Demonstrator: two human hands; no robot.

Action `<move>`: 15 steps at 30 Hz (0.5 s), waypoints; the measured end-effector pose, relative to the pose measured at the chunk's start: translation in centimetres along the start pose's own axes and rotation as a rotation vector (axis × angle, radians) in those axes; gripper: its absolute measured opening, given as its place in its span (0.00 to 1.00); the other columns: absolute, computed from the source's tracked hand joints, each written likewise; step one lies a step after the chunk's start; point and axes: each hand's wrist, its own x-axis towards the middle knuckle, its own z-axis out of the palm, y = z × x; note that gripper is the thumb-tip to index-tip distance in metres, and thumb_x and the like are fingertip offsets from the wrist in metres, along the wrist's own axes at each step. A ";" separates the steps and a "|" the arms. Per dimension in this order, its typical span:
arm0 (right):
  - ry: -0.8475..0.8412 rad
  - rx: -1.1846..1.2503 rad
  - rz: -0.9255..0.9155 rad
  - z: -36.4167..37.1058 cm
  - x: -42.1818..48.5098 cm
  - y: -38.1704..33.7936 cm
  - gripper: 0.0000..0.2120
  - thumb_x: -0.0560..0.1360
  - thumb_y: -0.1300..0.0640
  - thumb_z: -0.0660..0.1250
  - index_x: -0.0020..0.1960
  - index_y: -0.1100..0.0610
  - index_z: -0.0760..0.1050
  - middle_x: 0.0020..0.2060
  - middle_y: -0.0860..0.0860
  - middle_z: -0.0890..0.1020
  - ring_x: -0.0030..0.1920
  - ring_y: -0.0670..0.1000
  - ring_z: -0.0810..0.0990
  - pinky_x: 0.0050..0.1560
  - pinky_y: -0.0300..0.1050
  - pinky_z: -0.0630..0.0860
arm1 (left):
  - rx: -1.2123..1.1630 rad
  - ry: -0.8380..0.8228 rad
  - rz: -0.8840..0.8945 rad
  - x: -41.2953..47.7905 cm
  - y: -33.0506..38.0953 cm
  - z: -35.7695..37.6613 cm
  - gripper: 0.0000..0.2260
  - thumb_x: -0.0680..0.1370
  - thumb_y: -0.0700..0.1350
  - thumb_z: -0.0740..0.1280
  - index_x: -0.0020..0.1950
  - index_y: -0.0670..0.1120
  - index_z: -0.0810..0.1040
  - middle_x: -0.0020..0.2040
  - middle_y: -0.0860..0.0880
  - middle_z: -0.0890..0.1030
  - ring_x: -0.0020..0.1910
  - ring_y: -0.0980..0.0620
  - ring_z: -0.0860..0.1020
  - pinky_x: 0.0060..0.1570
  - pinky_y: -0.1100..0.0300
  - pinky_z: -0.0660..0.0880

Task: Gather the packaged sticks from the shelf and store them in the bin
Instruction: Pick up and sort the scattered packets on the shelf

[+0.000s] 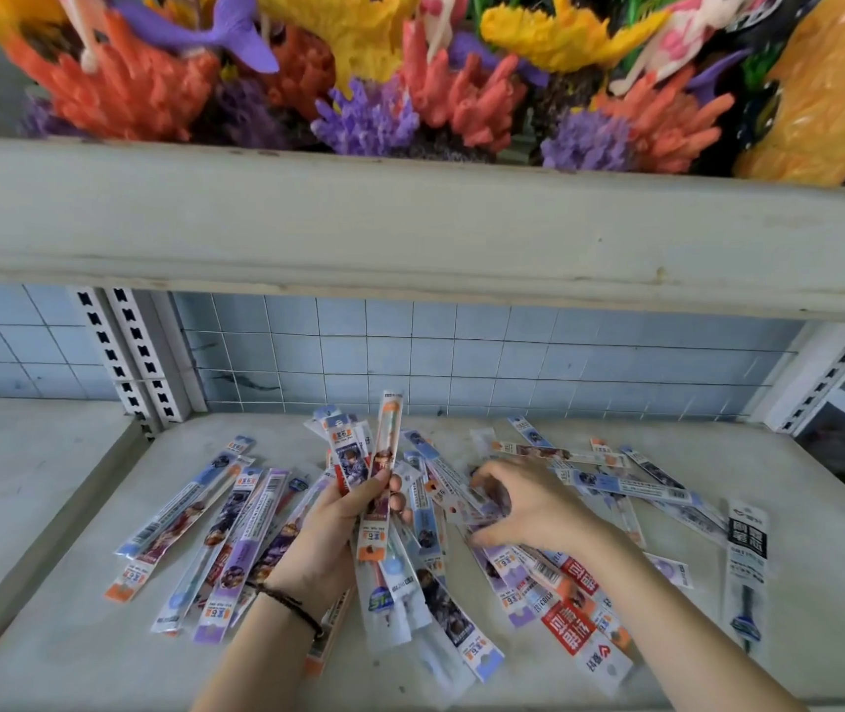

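Gathering packets (189, 516), clamped a bundle (388, 444) upright in the left hand (328, 526) to free the right hand (528, 511), its fingers pinching another off the shelf (76, 634).

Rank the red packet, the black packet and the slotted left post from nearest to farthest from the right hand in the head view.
1. Red packet: just below the right hand, by the wrist.
2. Black packet: far right, lying alone.
3. Left post: back left corner.
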 end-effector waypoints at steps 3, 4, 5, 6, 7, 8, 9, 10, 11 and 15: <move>0.000 0.128 0.035 0.4 0.0 -0.1 0.22 0.63 0.47 0.78 0.54 0.48 0.75 0.47 0.41 0.78 0.48 0.46 0.78 0.50 0.45 0.77 | 0.004 -0.008 -0.002 0.0 -0.1 -0.1 0.03 0.77 0.37 0.62 0.47 0.38 0.74 0.36 0.44 0.75 0.36 0.44 0.72 0.37 0.54 0.80; -0.003 0.150 0.040 0.5 0.0 -0.2 0.22 0.63 0.49 0.78 0.54 0.49 0.75 0.46 0.42 0.79 0.46 0.45 0.79 0.50 0.46 0.78 | 0.010 -0.007 -0.003 0.0 -0.1 -0.1 0.03 0.77 0.38 0.63 0.46 0.38 0.75 0.36 0.44 0.75 0.36 0.44 0.73 0.37 0.54 0.80; -0.004 0.151 0.040 0.6 0.0 -0.2 0.22 0.64 0.49 0.77 0.55 0.49 0.75 0.46 0.43 0.79 0.46 0.45 0.79 0.50 0.47 0.79 | 0.016 -0.006 -0.003 0.0 -0.1 -0.1 0.03 0.77 0.38 0.63 0.46 0.38 0.75 0.36 0.44 0.75 0.36 0.44 0.73 0.37 0.54 0.80; -0.006 0.146 0.037 0.6 -0.1 -0.3 0.22 0.64 0.50 0.77 0.56 0.49 0.75 0.46 0.44 0.80 0.46 0.45 0.79 0.50 0.47 0.79 | 0.018 -0.006 -0.002 0.0 -0.1 -0.2 0.03 0.77 0.38 0.62 0.47 0.39 0.74 0.36 0.44 0.75 0.36 0.44 0.73 0.37 0.54 0.80; -0.011 0.148 0.033 0.6 -0.1 -0.4 0.23 0.64 0.51 0.77 0.57 0.49 0.75 0.46 0.44 0.79 0.45 0.46 0.79 0.49 0.47 0.79 | 0.017 -0.007 0.001 0.0 -0.1 -0.2 0.03 0.77 0.38 0.62 0.48 0.39 0.74 0.36 0.44 0.75 0.36 0.44 0.73 0.37 0.54 0.80; -0.019 0.165 0.029 0.5 -0.1 -0.5 0.24 0.64 0.52 0.77 0.58 0.49 0.74 0.46 0.45 0.79 0.45 0.46 0.79 0.48 0.46 0.78 | 0.015 -0.007 0.002 0.0 -0.1 -0.2 0.03 0.77 0.38 0.62 0.48 0.39 0.73 0.36 0.44 0.75 0.36 0.44 0.73 0.37 0.54 0.80; -0.029 0.196 0.025 0.5 -0.1 -0.5 0.24 0.64 0.54 0.77 0.58 0.48 0.74 0.45 0.47 0.79 0.43 0.46 0.78 0.45 0.44 0.77 | 0.013 -0.009 0.000 0.0 0.0 -0.2 0.03 0.77 0.38 0.62 0.48 0.39 0.73 0.36 0.44 0.75 0.36 0.44 0.73 0.37 0.54 0.80; -0.038 0.232 0.021 0.5 -0.1 -0.6 0.24 0.64 0.55 0.77 0.58 0.47 0.74 0.45 0.48 0.79 0.41 0.46 0.77 0.43 0.43 0.75 | 0.008 -0.010 -0.001 -0.1 0.0 -0.1 0.03 0.77 0.38 0.62 0.48 0.39 0.73 0.36 0.44 0.75 0.36 0.44 0.73 0.37 0.54 0.80; -0.045 0.264 0.018 0.4 -0.2 -0.6 0.24 0.64 0.55 0.77 0.57 0.46 0.74 0.44 0.48 0.78 0.40 0.45 0.76 0.41 0.42 0.74 | 0.001 -0.013 -0.002 -0.2 0.0 0.0 0.03 0.77 0.38 0.62 0.47 0.39 0.73 0.35 0.44 0.75 0.36 0.44 0.73 0.36 0.54 0.80; -0.055 0.349 0.009 -0.4 -0.3 -0.7 0.24 0.64 0.53 0.78 0.57 0.45 0.74 0.45 0.45 0.78 0.43 0.43 0.76 0.43 0.39 0.73 | -0.013 -0.016 -0.003 -0.3 0.0 0.0 0.03 0.77 0.39 0.62 0.46 0.39 0.73 0.34 0.44 0.74 0.34 0.46 0.73 0.36 0.55 0.79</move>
